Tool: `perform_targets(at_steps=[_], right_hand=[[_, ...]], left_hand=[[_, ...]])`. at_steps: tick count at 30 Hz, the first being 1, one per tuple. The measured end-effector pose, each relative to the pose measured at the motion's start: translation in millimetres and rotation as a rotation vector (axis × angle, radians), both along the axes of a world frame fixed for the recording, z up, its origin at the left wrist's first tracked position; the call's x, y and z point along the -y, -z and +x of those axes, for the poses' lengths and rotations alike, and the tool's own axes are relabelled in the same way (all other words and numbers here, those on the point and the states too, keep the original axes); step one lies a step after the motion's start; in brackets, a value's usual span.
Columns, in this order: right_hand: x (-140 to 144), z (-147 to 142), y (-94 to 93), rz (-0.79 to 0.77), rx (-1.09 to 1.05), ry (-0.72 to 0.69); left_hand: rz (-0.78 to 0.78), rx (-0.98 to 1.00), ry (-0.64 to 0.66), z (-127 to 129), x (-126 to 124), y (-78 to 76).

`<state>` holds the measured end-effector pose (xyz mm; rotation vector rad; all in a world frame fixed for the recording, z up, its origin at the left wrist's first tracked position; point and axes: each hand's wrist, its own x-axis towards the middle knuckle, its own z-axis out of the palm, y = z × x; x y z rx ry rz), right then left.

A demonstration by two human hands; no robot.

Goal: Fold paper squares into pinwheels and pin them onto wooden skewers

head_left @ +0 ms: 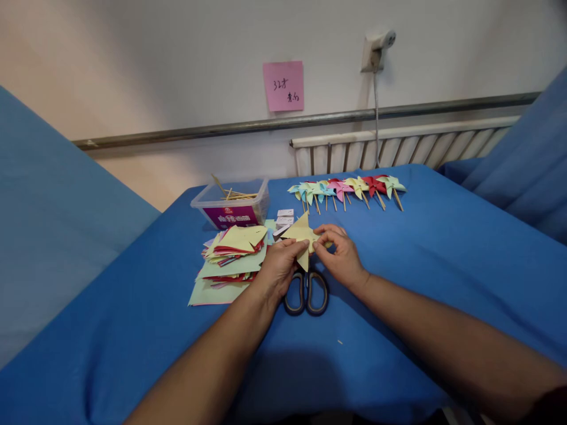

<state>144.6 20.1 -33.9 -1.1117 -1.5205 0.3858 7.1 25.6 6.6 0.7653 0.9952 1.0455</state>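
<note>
My left hand [278,265] and my right hand [340,255] both pinch a folded yellow paper piece [302,231] above the blue cloth, its points sticking up and down between my fingers. Dark-handled scissors [306,292] lie on the cloth just below my hands, partly hidden by them. To the left of my left hand sits a messy stack of coloured paper sheets [233,254]. A row of finished paper pinwheels on sticks [345,189] lies farther back.
A clear plastic box [231,205] holding wooden sticks stands behind the paper stack, with small white boxes [284,219] beside it. The blue-covered table [443,254] runs to a wall with a radiator [398,147], a pink note [283,86] and a socket.
</note>
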Motion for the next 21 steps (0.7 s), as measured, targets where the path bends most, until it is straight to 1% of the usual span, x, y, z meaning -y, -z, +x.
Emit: perform_targets(at_steps=[4,6,8,10,11,13,14,16,18,21], right_hand=[[0.5,0.7,-0.5,-0.021,-0.046,-0.043],[-0.9,1.3,-0.4,-0.075,-0.169,-0.062],[-3.5,1.7,-0.1,-0.191,-0.388,-0.090],[-6.5,2.1,-0.2,-0.347,-0.613,-0.156],[-7.8,2.6,-0.5,-0.424,-0.701,-0.214],[-9.4,4.1,-1.5,-0.539,-0.809,-0.360],[-9.6,5.3,-2.1,-0.574,-0.833,-0.438],[-9.2,8.4,-3.2,-0.595,-0.829,-0.560],[-8.2,11.3,-3.9,-0.592,-0.775,-0.611],[-6.5,12.9,-4.1,-0.601,-0.689,-0.633]], left_hand=[[0.017,-0.028,-0.008,-0.6,-2.0,2.1],[0.039,-0.054,-0.001,-2.3,-3.3,3.1],[0.065,-0.079,0.031,-5.2,-4.5,3.4],[0.083,-0.117,0.083,-9.0,-5.6,2.5],[0.088,-0.147,0.107,-11.0,-5.9,1.5],[0.089,-0.228,0.153,-14.7,-6.2,-1.4],[0.091,-0.271,0.176,-16.2,-6.1,-3.2],[0.106,-0.360,0.224,-18.5,-5.5,-6.9],[0.146,-0.453,0.268,-20.0,-4.9,-9.8],[0.233,-0.562,0.320,-21.7,-4.6,-11.3]])
